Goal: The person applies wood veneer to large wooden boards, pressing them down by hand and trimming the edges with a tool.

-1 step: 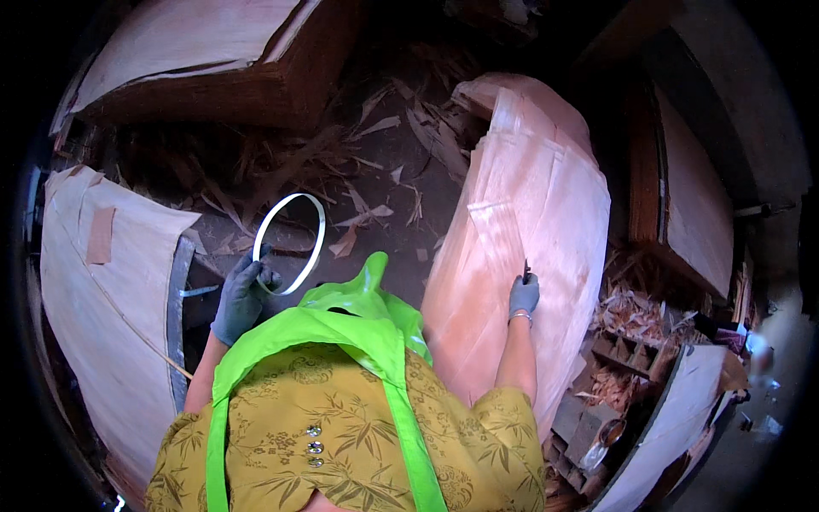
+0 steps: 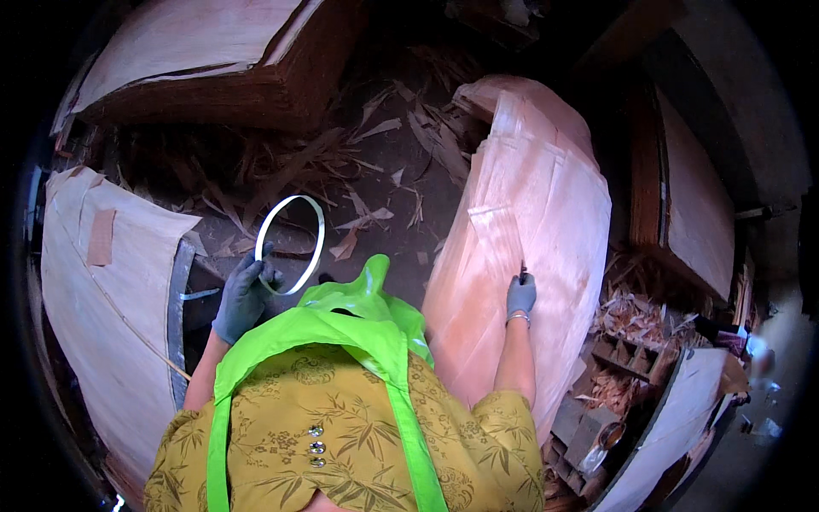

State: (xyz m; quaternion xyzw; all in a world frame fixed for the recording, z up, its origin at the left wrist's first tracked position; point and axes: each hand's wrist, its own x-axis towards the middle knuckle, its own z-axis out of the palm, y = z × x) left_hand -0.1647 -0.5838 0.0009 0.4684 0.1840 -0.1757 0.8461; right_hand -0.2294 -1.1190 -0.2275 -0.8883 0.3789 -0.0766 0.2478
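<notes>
My left hand (image 2: 243, 294), in a grey glove, holds a thin white ring of tape (image 2: 290, 243) up over the littered floor. My right hand (image 2: 520, 294), also gloved, grips a small dark blade-like tool (image 2: 522, 271) with its tip against a large pinkish sheet of wood veneer (image 2: 529, 213) that lies on a stack to my right. I wear a bright green apron (image 2: 341, 324) over a yellow patterned top.
A stack of pale veneer sheets (image 2: 102, 324) with a patch of tape lies at my left. Another thick veneer stack (image 2: 196, 68) stands at the far left, one more (image 2: 691, 196) at the right. Wood scraps (image 2: 384, 136) litter the dark floor. Bricks (image 2: 589, 427) sit at lower right.
</notes>
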